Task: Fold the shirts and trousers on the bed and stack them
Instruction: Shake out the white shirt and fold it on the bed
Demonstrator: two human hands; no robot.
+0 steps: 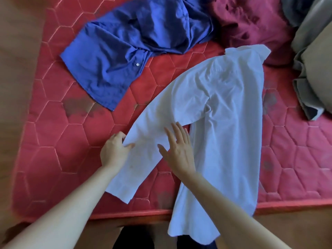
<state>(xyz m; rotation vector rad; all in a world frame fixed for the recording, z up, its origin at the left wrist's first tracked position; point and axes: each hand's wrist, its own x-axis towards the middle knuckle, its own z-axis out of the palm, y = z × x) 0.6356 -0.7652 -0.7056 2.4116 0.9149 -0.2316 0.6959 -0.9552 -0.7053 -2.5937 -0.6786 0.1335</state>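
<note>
The left hand [115, 150] pinches the edge of the long sleeve of a white cotton button-up shirt [224, 108], thumb on top of the cloth and the other fingers curled beneath it — the grip is closed on the fabric. The right hand [177, 150] lies flat on the same sleeve just beside it, fingers straight and spread, pressing the cloth down. The sleeve runs slantwise from the shirt's shoulder toward the near left of the bed, its cuff end close to the near edge. The shirt's body lies lengthwise, collar toward the far side, its hem hanging over the near edge of the bed. It rests on a red quilted mattress [53, 137] stitched in hexagons, with dark stains on its surface. Toward the far left corner lies a crumpled royal-blue button-up shirt [129, 51], well apart from the hands. Beside it, at the far edge, sits a rumpled maroon garment [255, 26] — the white collar touches it. Along the right edge lies a heap of grey-beige cloth [310, 60].
</note>
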